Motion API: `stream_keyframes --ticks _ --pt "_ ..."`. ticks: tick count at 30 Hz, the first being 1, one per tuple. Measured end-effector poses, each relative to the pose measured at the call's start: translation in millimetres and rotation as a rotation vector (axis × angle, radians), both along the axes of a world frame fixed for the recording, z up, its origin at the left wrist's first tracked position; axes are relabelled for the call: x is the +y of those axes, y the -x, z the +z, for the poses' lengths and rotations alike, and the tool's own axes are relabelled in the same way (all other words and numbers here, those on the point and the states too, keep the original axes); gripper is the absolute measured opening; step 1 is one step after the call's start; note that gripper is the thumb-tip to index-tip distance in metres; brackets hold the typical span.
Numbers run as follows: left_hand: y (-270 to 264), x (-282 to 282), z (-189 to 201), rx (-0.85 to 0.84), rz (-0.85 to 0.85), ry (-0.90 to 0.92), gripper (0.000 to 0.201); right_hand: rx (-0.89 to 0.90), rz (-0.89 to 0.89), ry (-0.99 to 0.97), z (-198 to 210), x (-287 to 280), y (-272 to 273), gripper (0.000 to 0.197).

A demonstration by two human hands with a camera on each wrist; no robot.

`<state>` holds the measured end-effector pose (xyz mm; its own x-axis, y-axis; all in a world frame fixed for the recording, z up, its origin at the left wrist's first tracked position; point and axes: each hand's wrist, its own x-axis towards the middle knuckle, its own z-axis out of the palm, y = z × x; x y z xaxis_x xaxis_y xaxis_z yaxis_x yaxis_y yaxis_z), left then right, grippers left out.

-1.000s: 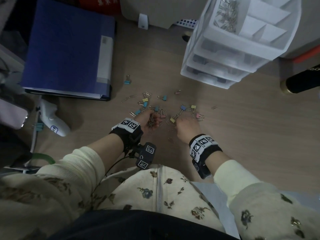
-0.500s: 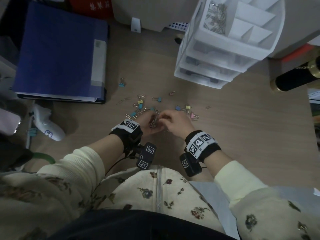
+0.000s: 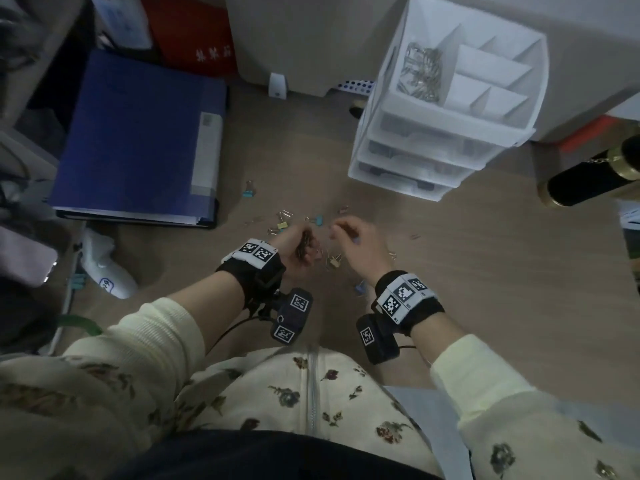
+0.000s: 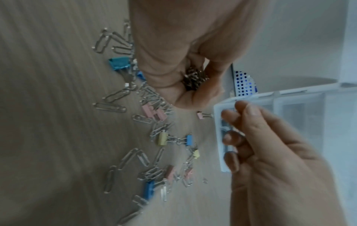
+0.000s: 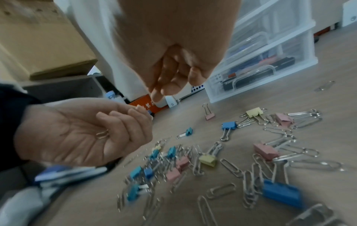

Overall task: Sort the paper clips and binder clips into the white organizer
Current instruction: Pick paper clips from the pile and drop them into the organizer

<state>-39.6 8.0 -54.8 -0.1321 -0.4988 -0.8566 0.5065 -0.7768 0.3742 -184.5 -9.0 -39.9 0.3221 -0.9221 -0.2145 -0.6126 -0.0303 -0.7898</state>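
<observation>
**Left hand cups a bunch of paper clips above the scattered pile**

The left hand (image 3: pixel 298 249) is held palm-up just above the wooden floor (image 3: pixel 485 289), its fingers curled around a bunch of paper clips (image 4: pixel 194 80) that sits in the palm. In the right wrist view the wire loop of one clip shows between the bent fingers and the palm. The right hand (image 3: pixel 360 244) hangs just beside the left one, on the side nearer the white organizer (image 3: pixel 450 109). Its fingers are loosely bent, with the thumb close to the fingertips (image 5: pixel 160 91). Nothing is visible between them, though the view is blurred.

Under and around both hands lies the pile of loose clips (image 5: pixel 241 160): silver paper clips mixed with small binder clips in blue, pink and yellow. One blue-green binder clip (image 3: pixel 248 193) lies apart from the pile, on the side away from the organizer and close to the blue binder (image 3: pixel 138 133).

The organizer stands beyond the pile, a stack of clear drawers with an open divided tray on top. One long tray compartment already holds a heap of paper clips (image 3: pixel 420 72); the other compartments look white inside. A black and gold cylinder (image 3: pixel 588 181) lies past the organizer, on its far side from the pile.
</observation>
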Motion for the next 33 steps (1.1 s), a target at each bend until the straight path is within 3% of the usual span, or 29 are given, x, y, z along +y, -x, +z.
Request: stream_keyframes --ticks 6,13,18,23,25,28,30,33 --pt "14.9 -40.5 45.4 0.035 0.056 0.129 0.03 -0.161 -0.212 0.001 33.0 -35.3 9.3 0.012" --pt "54.7 -111.6 134.1 0.111 0.06 0.403 0.03 -0.357 -0.344 0.216 108.3 -88.4 28.2 0.012" --pt "78.4 -160.9 194.1 0.14 0.222 0.529 0.033 -0.464 -0.432 0.272 154.8 -134.9 31.7 0.023" --pt "72.1 -189.2 191.8 0.177 0.217 0.513 0.014 -0.352 -0.396 0.087 151.8 -168.8 33.8 0.04" --pt "66.6 -181.9 194.9 0.093 0.249 0.568 0.026 -0.335 -0.382 0.058 145.2 -170.7 33.3 0.042" --pt "63.1 -178.2 193.9 0.244 0.219 0.55 0.052 -0.321 -0.365 0.042 138.5 -164.9 32.0 0.041" --pt "61.9 -171.2 195.5 0.316 0.198 0.569 0.054 -0.304 -0.353 0.057 135.1 -157.2 31.7 0.041" --pt "56.2 -160.7 195.0 0.267 0.178 0.555 0.049 -0.275 -0.35 0.117 130.5 -140.6 33.0 0.035"
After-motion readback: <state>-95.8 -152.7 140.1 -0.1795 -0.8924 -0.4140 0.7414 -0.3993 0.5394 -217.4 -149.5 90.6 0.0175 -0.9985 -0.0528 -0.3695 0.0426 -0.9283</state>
